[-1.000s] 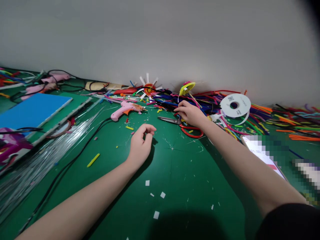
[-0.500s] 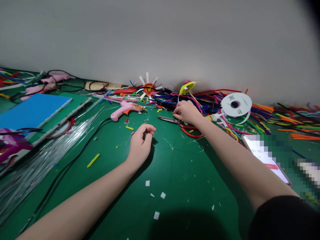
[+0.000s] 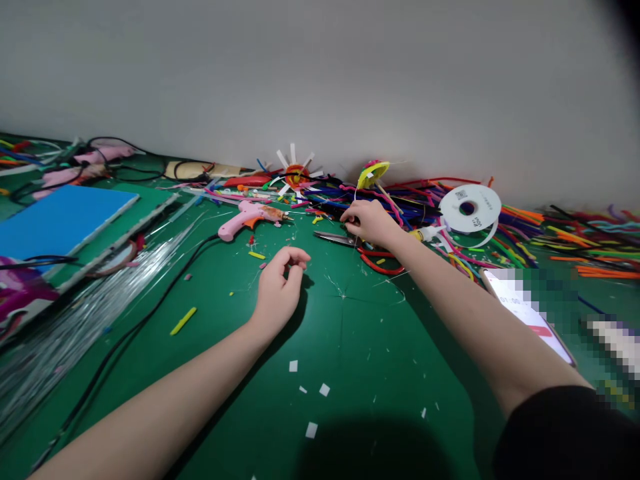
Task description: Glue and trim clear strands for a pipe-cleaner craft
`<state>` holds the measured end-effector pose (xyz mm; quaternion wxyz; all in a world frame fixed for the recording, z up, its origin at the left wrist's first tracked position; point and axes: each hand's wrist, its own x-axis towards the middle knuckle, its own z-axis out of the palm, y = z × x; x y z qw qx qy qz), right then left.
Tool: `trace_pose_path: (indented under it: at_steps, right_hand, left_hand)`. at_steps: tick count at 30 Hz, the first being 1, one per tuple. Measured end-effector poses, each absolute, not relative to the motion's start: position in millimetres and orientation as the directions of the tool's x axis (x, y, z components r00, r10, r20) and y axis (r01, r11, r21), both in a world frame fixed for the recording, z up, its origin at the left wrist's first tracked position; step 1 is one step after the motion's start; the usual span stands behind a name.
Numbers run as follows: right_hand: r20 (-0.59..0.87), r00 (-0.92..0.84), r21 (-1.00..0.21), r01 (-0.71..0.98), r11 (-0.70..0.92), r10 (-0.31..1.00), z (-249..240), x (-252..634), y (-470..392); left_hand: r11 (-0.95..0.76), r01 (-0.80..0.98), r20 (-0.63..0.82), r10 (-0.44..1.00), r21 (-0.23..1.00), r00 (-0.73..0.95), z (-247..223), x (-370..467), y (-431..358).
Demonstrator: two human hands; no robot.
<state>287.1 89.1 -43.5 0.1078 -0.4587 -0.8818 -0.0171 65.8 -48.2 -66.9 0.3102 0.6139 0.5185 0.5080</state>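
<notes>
My right hand [image 3: 373,223] reaches over a pair of scissors [image 3: 336,238] with dark blades and red handles. Its fingers are bent, with a gap between them, and I see nothing held. Some of its fingertips are hidden from me. Nearer to me, my left hand [image 3: 281,283] hovers low over the green table [image 3: 240,400], loosely curled, thumb and fingers apart, with nothing in it. A pink hot glue gun [image 3: 245,219] lies beyond the left hand, its nozzle pointing right. Thin clear glue strands [image 3: 343,297] lie on the table between my hands.
Along the wall lie heaped pipe cleaners [image 3: 430,200], a yellow cup-shaped piece [image 3: 373,175] and a white ribbon spool [image 3: 470,208]. A phone [image 3: 530,317] is by my right forearm. At left are a blue board [image 3: 75,217], clear strips [image 3: 115,287] and a black cord [image 3: 150,313].
My right hand's fingers have shifted slightly left and spread a little over the scissors. The left hand keeps its pose. The whole view has moved slightly.
</notes>
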Motion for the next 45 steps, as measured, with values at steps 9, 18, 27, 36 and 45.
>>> trace_pose_path:
  at_steps: [9, 18, 27, 36, 45]
  right_hand:
    - [0.371, -0.584, 0.124, 0.802, 0.585, 0.722, -39.2, 291.7, 86.2]
    - [0.039, -0.822, 0.383, 0.537, 0.752, 0.567, -25.2, 284.8, 86.8]
    - [-0.086, -0.863, 0.456, 0.41, 0.79, 0.498, -25.0, 276.2, 96.5]
    - [-0.223, -0.74, 0.351, 0.546, 0.761, 0.634, -15.7, 265.9, 96.1]
    - [0.242, -0.576, -0.229, 0.749, 0.622, 0.781, -12.5, 291.7, 105.6]
  left_hand:
    - [-0.269, 0.31, 0.3, 0.952, 0.912, -0.055, -67.3, 66.2, -48.1]
    - [-0.271, 0.307, 0.3, 0.953, 0.912, -0.049, -65.2, 66.2, -47.9]
    - [-0.259, 0.287, 0.288, 0.956, 0.922, -0.061, -67.3, 66.4, -47.9]
    - [-0.264, 0.27, 0.29, 0.955, 0.926, -0.062, -67.7, 67.0, -48.1]
    - [-0.29, 0.278, 0.313, 0.949, 0.916, -0.043, -69.1, 66.4, -48.3]
